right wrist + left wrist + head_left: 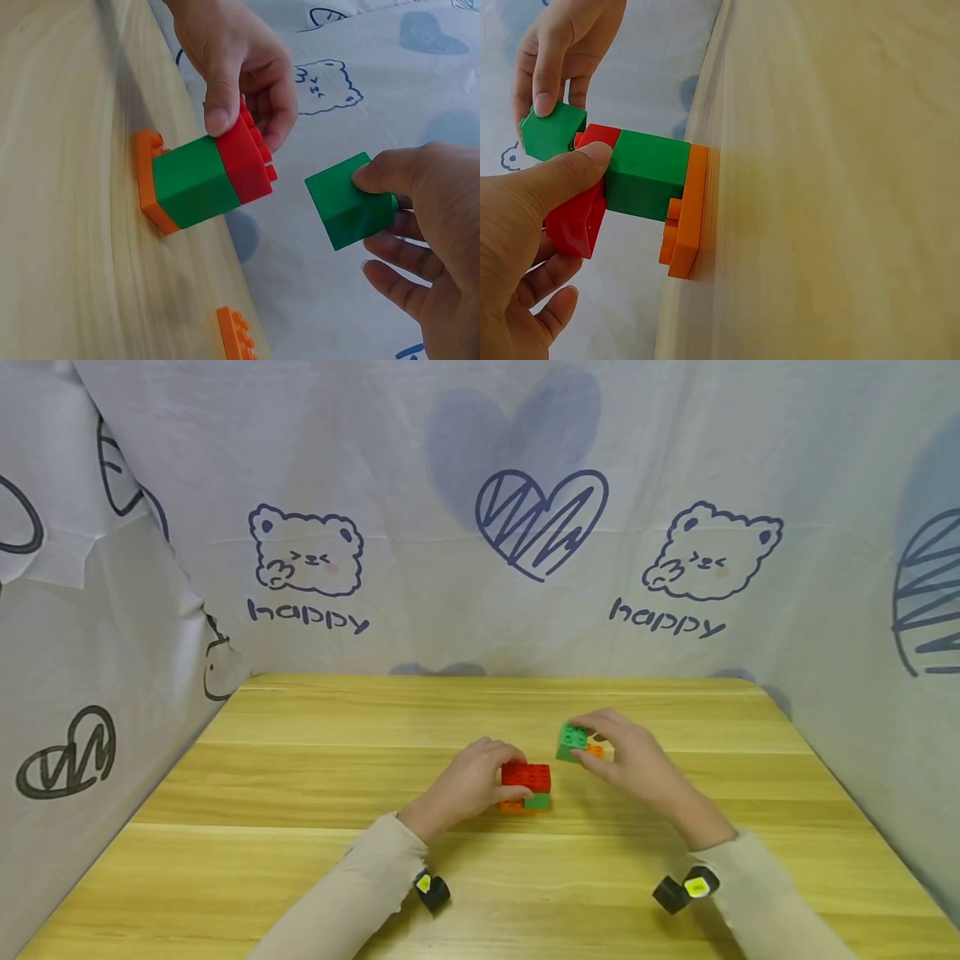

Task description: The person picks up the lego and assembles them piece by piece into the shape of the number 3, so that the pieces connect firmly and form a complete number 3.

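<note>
My left hand grips a red brick on top of a small stack, thumb on the near side and fingers behind. Beneath the red brick sits a green brick, which stands on one end of a flat orange brick at the table surface. To the right, my right hand pinches a separate green brick between thumb and fingers. In the right wrist view this brick hangs apart from the stack, above the table.
A second flat orange brick lies on the wooden table, partly behind the right hand's green brick in the head view. White cloth with printed drawings hangs behind the table and along both sides.
</note>
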Tool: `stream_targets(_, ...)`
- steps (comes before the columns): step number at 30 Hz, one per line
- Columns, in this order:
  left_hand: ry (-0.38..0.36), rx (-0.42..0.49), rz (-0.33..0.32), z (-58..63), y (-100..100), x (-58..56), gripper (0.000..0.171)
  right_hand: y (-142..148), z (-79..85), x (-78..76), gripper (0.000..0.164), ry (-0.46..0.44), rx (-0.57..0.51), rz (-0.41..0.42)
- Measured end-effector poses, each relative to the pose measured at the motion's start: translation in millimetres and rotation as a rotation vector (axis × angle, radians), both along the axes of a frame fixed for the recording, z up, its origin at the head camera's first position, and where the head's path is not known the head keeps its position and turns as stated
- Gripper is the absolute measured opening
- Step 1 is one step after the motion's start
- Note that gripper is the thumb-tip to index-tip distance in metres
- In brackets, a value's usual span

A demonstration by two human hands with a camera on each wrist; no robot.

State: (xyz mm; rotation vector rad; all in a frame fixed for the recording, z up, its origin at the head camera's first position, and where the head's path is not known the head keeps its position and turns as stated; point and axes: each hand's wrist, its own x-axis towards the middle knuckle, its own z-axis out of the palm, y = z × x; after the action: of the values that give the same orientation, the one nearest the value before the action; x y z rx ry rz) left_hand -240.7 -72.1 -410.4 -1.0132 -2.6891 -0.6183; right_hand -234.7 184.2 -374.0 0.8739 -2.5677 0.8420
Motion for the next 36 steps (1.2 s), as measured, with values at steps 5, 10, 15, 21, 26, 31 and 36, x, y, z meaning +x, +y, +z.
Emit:
stream_targets(5,0.014,0.008,-0.002,-1.9,0.1,-0.1,0.039,-6.5,-0.9,2.4,0.042,-0.014,-0.015,0.042)
stream_targets(10,0.031,0.009,-0.016,-3.8,-0.4,-1.5,0.039,-12.7,-2.6,4.6,0.041,-0.029,-0.031,0.07)
stream_targets(15,0.061,0.01,-0.028,-4.7,-1.1,-2.2,0.04,-18.5,-5.0,6.7,0.04,-0.045,-0.025,0.091)
stream_targets(21,0.079,0.011,-0.031,-5.8,-1.2,-3.5,0.04,-23.2,-9.8,6.6,0.038,-0.058,-0.042,0.112)
stream_targets(26,0.081,0.006,-0.034,-6.0,-1.2,-4.2,0.039,-25.9,-12.0,5.4,0.037,-0.05,-0.051,0.128)
stream_targets(31,0.061,0.004,-0.032,-5.6,-1.3,-4.0,0.039,-28.7,-12.0,5.0,0.035,-0.041,-0.041,0.14)
stream_targets(36,0.05,0.003,-0.029,-5.1,-1.5,-3.7,0.041,-30.3,-11.0,6.0,0.035,-0.043,-0.034,0.142)
